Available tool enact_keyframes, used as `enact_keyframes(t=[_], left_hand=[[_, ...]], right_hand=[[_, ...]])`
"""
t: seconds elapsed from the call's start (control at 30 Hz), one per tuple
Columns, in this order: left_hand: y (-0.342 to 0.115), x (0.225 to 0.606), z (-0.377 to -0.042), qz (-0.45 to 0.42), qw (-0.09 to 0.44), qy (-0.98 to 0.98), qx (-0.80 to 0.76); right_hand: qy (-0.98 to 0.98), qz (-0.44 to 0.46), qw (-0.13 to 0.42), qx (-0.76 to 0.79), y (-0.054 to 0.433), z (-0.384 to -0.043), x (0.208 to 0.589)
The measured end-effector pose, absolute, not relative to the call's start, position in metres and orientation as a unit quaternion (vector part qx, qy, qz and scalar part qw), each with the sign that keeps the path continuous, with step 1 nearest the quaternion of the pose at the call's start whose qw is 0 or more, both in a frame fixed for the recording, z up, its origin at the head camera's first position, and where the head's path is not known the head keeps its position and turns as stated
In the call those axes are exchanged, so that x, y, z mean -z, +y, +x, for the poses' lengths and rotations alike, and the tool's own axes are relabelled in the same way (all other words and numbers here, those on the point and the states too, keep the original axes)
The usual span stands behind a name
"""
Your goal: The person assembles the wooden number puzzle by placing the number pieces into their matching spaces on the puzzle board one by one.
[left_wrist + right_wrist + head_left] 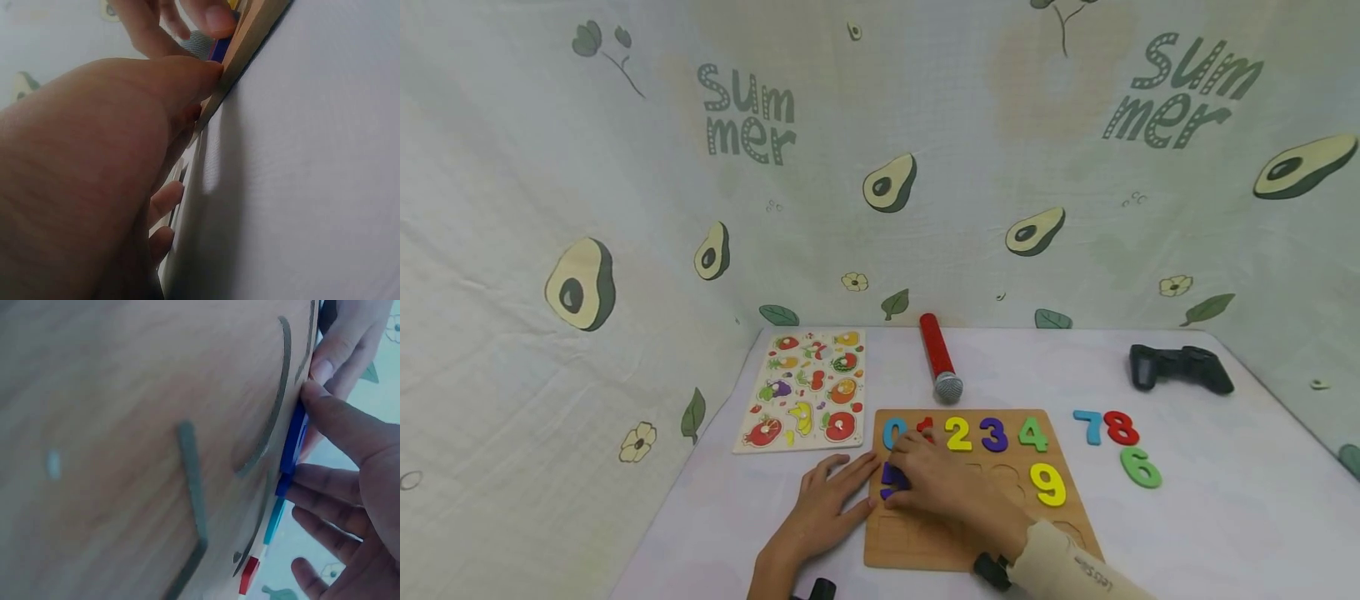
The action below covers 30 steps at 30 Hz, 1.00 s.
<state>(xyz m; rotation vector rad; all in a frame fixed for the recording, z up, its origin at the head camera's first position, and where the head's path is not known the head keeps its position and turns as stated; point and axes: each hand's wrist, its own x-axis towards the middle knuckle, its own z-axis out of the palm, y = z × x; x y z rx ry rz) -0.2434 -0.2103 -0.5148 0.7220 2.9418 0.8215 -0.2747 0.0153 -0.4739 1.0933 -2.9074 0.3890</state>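
A wooden number board (917, 546) lies on the table, with the 0 (894, 432), 2 (958, 434), 3 (994, 435), 4 (1033, 434) and yellow 9 (1048, 484) in it. The red 1 (925, 424) is partly covered by my right hand (940, 483). Between that hand's thumb and fingers is a dark blue number piece (294, 440), seemingly a 5, pinched at the board's left side below the 0. My left hand (820, 512) rests with fingers extended at the board's left edge; its thumb touches the edge in the left wrist view.
Right of the board lie a blue 7 (1091, 426), a red 8 (1122, 428) and a green 6 (1140, 467). A black game controller (1180, 367) sits at the back right. Behind the board are a red microphone (937, 350) and, leftward, a fruit puzzle board (748, 444).
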Motion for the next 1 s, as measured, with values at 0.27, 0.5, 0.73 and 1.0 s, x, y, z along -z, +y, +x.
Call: enact_keyframes(t=[0.27, 0.5, 0.73, 1.0], left_hand=[[-0.209, 0.515, -0.245, 0.23, 0.007, 0.937, -0.264], [-0.211, 0.517, -0.247, 0.219, 0.02, 0.942, -0.253], [-0.211, 0.517, -0.248, 0.22, 0.016, 0.942, -0.253], [-0.211, 0.518, -0.246, 0.219, 0.018, 0.943, -0.252]], right_hand=[[-0.93, 0.35, 0.017, -0.111, 0.019, -0.272, 0.474], [-0.923, 0.367, 0.038, -0.109, 0.033, -0.268, 0.468], [-0.92, 0.368, 0.045, -0.128, 0.057, -0.26, 0.459], [-0.922, 0.352, 0.044, -0.154, 0.089, -0.25, 0.454]])
